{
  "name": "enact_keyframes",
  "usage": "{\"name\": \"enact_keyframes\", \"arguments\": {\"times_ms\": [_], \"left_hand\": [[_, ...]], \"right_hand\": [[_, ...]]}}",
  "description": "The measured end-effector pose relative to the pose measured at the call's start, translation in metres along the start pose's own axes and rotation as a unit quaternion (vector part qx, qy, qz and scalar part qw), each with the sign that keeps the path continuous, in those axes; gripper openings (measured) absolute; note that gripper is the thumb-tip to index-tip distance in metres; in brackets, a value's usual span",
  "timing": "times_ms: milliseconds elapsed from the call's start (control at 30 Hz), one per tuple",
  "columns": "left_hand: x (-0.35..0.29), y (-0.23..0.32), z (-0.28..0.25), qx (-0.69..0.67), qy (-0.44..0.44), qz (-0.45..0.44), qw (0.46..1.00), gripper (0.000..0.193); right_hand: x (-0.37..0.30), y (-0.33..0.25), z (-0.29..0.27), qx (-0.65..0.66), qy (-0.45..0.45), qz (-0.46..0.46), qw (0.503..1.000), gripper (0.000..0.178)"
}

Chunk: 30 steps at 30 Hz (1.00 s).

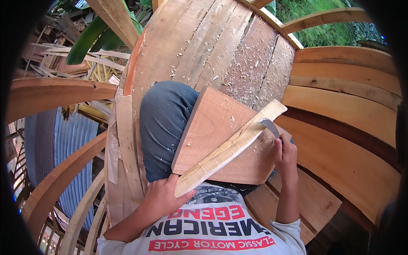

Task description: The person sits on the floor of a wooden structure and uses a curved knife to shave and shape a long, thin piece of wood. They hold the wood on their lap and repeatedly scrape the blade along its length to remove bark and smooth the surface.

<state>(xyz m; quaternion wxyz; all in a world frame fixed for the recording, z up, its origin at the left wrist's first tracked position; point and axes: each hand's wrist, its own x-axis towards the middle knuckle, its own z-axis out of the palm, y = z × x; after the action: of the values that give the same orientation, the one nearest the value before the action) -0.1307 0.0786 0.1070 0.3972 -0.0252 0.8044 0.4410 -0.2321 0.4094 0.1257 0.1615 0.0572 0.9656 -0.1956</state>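
A pale strip of wood (231, 148) lies slantwise over a broad reddish-brown board (208, 127), which rests across my lap. My left hand (163, 195) grips the strip's near end, thumb along one side, close to my shirt. In my right hand (287, 157) is a knife with a short curved blade (269, 126), its handle mostly hidden by the fingers. The blade's tip touches or nearly touches the strip near its far end; which of the two I cannot tell. Small shavings dot the board.
Shavings litter the plank floor (212, 46) ahead. Curved wooden ribs (63, 95) rise on the left, beside corrugated metal sheets (74, 161). Overlapping planks (340, 144) form a wall on the right. My bent knee (165, 119) is left of the board.
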Motion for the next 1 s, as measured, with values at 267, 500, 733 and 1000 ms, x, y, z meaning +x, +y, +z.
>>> {"name": "enact_keyframes", "arguments": {"times_ms": [267, 500, 733, 1000], "left_hand": [[0.002, 0.005, 0.000, 0.008, 0.016, 0.006, 1.000, 0.050], [0.002, 0.000, 0.002, 0.019, 0.008, 0.005, 1.000, 0.053], [0.007, -0.001, -0.003, 0.016, 0.006, 0.012, 1.000, 0.053], [0.006, 0.001, -0.004, 0.013, -0.012, 0.004, 1.000, 0.053]], "right_hand": [[0.003, 0.005, 0.003, -0.041, 0.035, -0.019, 0.998, 0.022], [-0.007, -0.002, 0.015, 0.073, 0.013, 0.025, 0.997, 0.025], [-0.015, 0.001, 0.021, 0.035, 0.008, -0.064, 0.997, 0.024], [-0.008, 0.008, 0.014, 0.069, 0.018, -0.028, 0.997, 0.029]]}}
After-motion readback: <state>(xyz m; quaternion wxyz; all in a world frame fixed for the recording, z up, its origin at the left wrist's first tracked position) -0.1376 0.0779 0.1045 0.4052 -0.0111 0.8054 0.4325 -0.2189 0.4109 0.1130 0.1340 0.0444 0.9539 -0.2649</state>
